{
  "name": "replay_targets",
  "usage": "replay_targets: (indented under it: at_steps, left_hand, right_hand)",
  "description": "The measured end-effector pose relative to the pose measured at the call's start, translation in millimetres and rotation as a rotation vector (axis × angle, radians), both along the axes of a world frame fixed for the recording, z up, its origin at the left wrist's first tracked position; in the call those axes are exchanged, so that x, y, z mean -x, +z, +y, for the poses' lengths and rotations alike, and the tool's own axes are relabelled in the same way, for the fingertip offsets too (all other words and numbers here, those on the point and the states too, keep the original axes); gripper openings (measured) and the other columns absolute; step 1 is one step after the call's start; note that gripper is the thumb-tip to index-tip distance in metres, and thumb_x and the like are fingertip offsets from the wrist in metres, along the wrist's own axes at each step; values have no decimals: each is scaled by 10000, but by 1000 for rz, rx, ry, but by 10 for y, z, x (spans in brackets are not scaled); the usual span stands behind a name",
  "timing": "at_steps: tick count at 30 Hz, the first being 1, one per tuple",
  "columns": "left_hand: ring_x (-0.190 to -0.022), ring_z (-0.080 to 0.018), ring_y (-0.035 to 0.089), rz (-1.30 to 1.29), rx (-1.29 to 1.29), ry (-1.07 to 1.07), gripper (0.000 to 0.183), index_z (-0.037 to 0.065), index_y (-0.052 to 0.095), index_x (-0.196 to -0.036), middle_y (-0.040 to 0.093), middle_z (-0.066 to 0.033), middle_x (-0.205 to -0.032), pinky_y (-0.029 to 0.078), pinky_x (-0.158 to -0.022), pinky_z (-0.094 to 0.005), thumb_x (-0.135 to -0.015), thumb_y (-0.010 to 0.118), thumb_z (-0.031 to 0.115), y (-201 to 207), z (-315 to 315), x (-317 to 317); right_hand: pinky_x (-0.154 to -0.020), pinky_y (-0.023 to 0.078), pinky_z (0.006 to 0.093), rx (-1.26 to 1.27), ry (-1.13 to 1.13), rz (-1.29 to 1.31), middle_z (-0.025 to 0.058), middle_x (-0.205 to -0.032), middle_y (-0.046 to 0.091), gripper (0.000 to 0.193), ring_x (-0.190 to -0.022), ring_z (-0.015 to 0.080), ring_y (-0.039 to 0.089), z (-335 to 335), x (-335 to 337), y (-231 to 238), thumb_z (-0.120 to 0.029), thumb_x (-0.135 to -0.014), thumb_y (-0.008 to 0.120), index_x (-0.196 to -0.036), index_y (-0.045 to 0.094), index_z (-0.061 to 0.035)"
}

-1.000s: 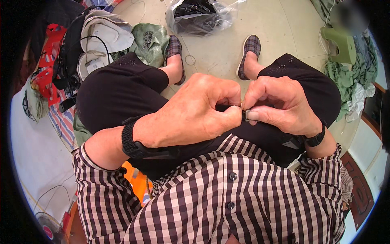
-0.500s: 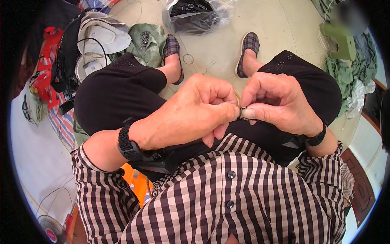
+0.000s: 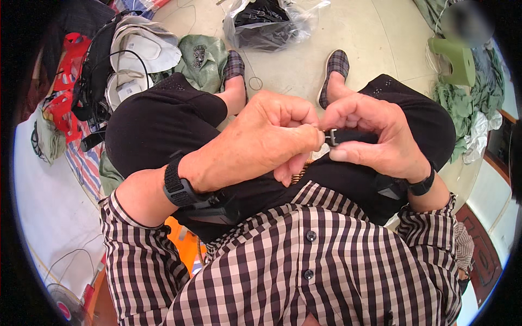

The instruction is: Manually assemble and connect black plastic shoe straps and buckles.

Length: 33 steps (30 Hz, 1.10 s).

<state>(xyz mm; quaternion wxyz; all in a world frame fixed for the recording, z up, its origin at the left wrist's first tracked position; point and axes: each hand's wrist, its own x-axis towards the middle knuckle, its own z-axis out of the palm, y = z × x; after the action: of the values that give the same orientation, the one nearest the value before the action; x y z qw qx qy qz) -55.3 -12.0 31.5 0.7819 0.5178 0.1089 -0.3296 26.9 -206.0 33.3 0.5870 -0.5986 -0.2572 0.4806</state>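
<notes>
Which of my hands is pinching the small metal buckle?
Your left hand: it pinches one end of the buckle, while the right hand has its thumb and fingers apart.

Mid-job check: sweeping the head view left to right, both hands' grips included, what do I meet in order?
Red material → white moulded shapes → left hand's grip → small metal buckle → right hand's grip → green plastic item.

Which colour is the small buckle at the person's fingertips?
The buckle looks dark grey and metallic; it shows best in the head view.
</notes>
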Motion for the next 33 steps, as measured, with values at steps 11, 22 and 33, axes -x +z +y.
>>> replay_targets:
  at_steps: [11,22,33]
  left_hand:
    - [-404,-116,528,87,311,4,208,1,528,-808,546,-57,-538,403,-366,-192,-916,514,178,-43,13,12]
    - [-360,-121,473,150,428,-67,198,-11,511,-809,513,-66,-502,413,-372,-219,-911,521,158,6,37,17]
    - [-367,-124,463,175,546,-21,175,-12,507,-827,483,-64,-494,464,-406,-274,-913,522,140,-13,8,37]
  right_hand:
    - [-733,410,281,-86,10,-582,46,-821,625,240,-717,178,619,-40,-18,-39,-64,-673,703,-875,579,-28]
    - [-680,465,216,-188,-17,-60,73,-925,604,207,-759,89,581,-54,37,-11,2,-733,693,-879,546,4]
    - [-719,453,247,-218,-35,96,104,-899,570,291,-804,136,575,-61,51,18,54,-672,679,-899,511,-18]
